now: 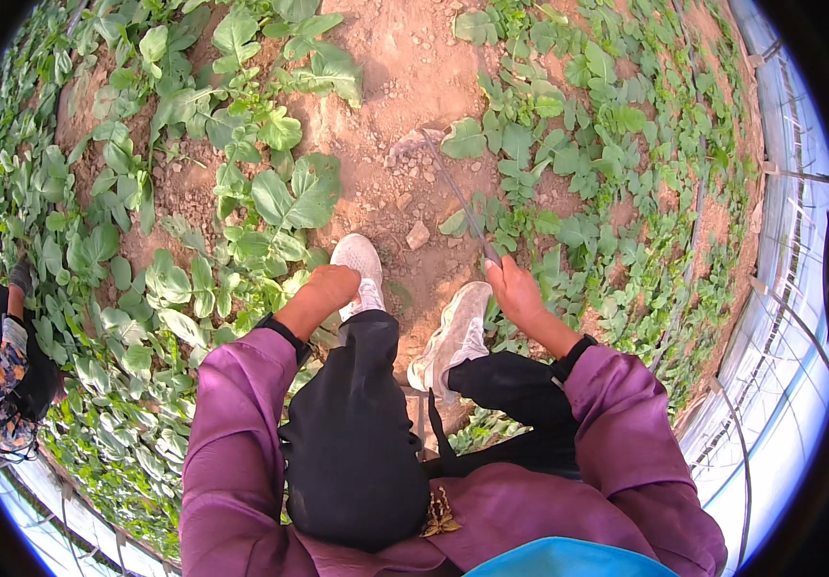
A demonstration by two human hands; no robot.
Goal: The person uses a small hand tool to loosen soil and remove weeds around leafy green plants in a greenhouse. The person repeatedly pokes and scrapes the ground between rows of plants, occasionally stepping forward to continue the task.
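Note:
My right hand (518, 290) is closed around the dark handle of a long, thin metal tool (450, 180), whose far end reaches the soil by a pale clod. The tool's exact kind cannot be told. My left hand (339, 283) is curled above my left shoe (357, 258); whether anything is inside its fingers cannot be seen. Broad-leaved green plants (299, 196) grow beside and ahead of my left hand. My right shoe (450, 335) rests on the bare soil path, just left of my right hand.
Rows of leafy plants (595, 159) flank the soil path (386, 130). Loose stones (417, 235) lie on it. Dark irrigation lines run through the rows. At far left another person (3, 389) crouches among leaves. A plastic greenhouse wall (782, 288) with curved poles stands at right.

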